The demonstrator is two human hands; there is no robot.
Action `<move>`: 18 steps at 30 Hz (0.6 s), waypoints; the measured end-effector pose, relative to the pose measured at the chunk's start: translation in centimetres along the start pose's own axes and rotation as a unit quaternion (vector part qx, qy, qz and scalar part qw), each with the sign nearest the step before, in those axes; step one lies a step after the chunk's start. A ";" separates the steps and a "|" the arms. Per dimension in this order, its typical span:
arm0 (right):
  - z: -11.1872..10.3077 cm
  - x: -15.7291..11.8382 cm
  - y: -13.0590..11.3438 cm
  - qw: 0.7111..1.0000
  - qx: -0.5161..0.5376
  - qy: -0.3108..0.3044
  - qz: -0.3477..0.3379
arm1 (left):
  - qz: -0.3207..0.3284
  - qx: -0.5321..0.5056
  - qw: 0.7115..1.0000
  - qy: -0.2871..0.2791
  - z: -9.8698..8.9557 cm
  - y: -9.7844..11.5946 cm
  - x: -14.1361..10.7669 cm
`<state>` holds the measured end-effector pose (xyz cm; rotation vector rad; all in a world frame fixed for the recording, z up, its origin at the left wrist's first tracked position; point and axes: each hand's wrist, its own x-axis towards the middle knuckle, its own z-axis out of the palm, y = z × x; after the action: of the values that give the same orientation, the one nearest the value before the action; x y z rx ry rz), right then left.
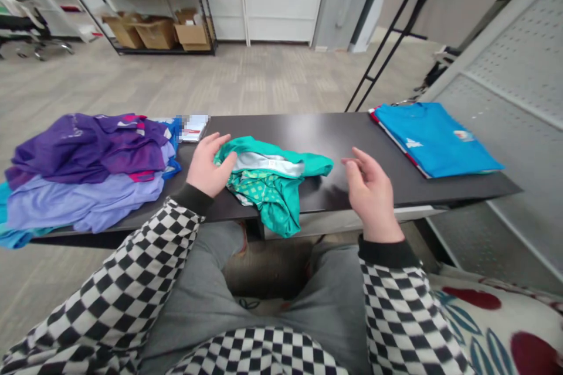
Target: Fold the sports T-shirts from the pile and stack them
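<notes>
your green garment lies crumpled on the table, between your two hands, its lower part sagging over the near edge toward your lap. its long axis runs roughly left to right, along the table's length. the narrow end, which looks like a sleeve, points right, toward your right grip; the bunched, patterned part drops toward you. a pale inner strip shows along its upper side, with a small label near the middle.

your left grip is the nearer one: it sits at the left end of the green garment, fingers over the cloth, so the garment extends rightward from it. its thumb and fingers are spread and seem to grasp nothing; whether they touch the fabric you can't tell from this view. your right grip is relaxed, fingers lightly curled and holding nothing, just beyond the garment's narrow end and apart from it, so the garment lies to its left.

left of the green garment is a loose heap, a purple garment on top and a lavender garment on the side nearer you. beyond its left end, next to the heap, is a small white packet, partly blurred. well to its right lies a neat stack topped by a folded blue shirt.
</notes>
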<state>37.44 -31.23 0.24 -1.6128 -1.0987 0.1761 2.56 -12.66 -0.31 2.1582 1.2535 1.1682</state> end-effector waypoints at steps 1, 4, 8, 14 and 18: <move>-1.8 -0.8 0.5 1.000 0.025 0.012 0.007 | 0.034 0.017 0.998 -0.042 0.0 0.0 -0.3; -7.8 -4.7 3.7 0.996 0.064 -0.007 0.055 | 0.094 0.066 0.967 -0.229 1.0 0.5 -1.8; -14.4 -8.9 10.6 0.965 -0.158 -0.066 0.198 | 0.096 0.175 0.928 -0.315 2.9 1.6 -3.3; -18.0 -4.6 18.7 0.923 -0.357 -0.058 0.130 | 0.089 0.199 0.930 -0.296 3.7 2.2 -3.4; -17.1 -0.4 20.5 0.893 -0.400 -0.156 0.132 | 0.090 0.212 0.933 -0.277 3.7 2.6 -3.6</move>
<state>59.20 -42.30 -10.72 -2.5493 -1.2769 0.1765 6.03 -16.78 -2.47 2.6954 1.1299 0.2888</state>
